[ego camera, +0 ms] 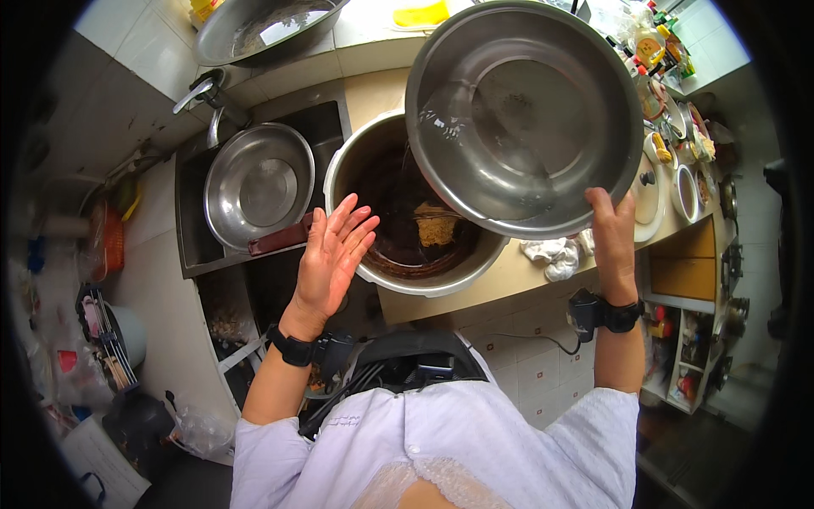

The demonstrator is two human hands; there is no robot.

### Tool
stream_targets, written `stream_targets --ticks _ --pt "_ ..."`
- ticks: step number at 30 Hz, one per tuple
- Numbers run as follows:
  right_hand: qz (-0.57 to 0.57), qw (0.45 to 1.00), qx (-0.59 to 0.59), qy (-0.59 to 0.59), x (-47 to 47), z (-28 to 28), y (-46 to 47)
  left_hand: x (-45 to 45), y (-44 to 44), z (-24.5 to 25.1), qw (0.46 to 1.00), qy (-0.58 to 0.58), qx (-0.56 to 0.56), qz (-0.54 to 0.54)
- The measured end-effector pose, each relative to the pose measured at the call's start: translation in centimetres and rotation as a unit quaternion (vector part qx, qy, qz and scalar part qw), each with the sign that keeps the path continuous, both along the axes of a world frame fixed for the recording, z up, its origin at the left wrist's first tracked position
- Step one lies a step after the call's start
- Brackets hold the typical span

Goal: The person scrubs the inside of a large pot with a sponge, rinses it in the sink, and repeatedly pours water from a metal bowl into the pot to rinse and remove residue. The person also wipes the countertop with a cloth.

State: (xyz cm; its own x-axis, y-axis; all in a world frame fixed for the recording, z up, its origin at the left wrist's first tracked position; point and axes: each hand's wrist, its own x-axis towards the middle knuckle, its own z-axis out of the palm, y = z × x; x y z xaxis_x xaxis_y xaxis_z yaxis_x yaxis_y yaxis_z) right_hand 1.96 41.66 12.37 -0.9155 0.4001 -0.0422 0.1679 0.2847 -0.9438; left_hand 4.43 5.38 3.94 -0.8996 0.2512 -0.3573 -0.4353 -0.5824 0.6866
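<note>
My right hand (615,245) grips the near right rim of a large stainless steel basin (524,114), tilted over the right side of a deep metal pot (439,285). A little liquid shows inside the basin, and a thin stream seems to run from its left rim into the pot. Dark liquid and a brown, brush-like or bundled item (435,226) are in the pot; the basin hides part of its opening. My left hand (334,257) is raised with fingers spread, holding nothing, at the pot's near left rim. The pot's reddish-brown handle (280,237) is beside it.
A second steel basin (259,184) rests in the dark sink (191,235) under a faucet (213,105). Another basin (270,28) stands on the tiled ledge. A crumpled white cloth (556,257) lies on the counter (413,308). Lidded dishes (647,203) and bottles (648,48) crowd the right.
</note>
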Motion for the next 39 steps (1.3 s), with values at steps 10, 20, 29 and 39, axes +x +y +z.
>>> stream_targets --ticks 10,20,29,39 --pt "0.092 0.934 0.309 0.154 -0.5 1.3 -2.6 0.1 0.5 -0.5 1.0 0.015 -0.025 0.008" --pt "0.246 0.834 0.335 0.362 0.9 -2.7 -4.2 3.0 -2.4 -5.7 0.968 0.143 -0.202 -0.032" --pt "0.23 0.815 0.378 0.374 1.8 -6.5 -3.8 6.5 -6.7 -8.8 0.937 0.016 -0.347 0.02" --pt "0.246 0.816 0.331 0.406 1.0 -7.6 -2.8 7.1 -6.5 -7.1 0.918 -0.001 -0.391 0.068"
